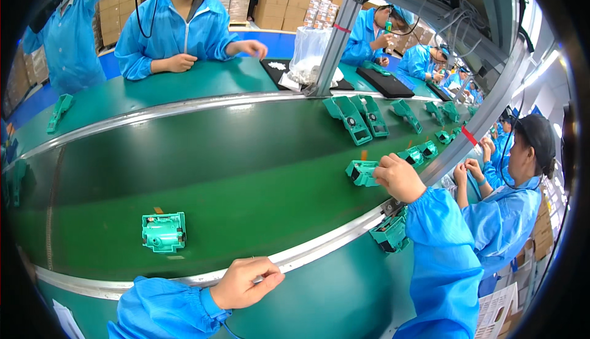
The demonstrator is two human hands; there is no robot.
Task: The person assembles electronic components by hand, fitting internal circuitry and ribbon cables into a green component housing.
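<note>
Here, housing (359, 173) sits by the belt's (246, 198) near edge, just left of your right hand (399, 178), the nearer; fingers at its end, grip unclear. Left hand (244, 282) loosely closed, nothing showing.

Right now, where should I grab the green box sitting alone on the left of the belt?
I'd take the green box by its left and right walls, coming from above on the near side, where the left hand is. It lies flat on the belt, and those walls look straight. I'd avoid the orange tab sticking out at the far edge.
</note>
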